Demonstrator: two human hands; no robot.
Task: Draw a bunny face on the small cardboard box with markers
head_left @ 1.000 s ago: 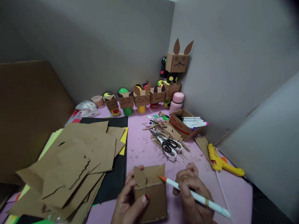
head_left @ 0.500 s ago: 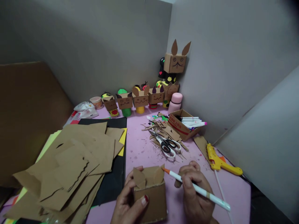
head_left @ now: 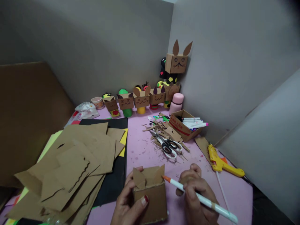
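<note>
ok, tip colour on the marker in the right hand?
Orange tip on the white marker, seen best in the head view.

We see two plain grey walls (head_left: 105,40) meeting in a corner beyond our pinkish-purple desk (head_left: 138,140), dim light leaving the left one darker.

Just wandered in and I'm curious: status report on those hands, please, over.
Left hand gripping small cardboard box. Right hand holding orange-tipped marker, tip at box's right ear; contact unclear. Scissors lie beyond box, apart from both hands.
</note>
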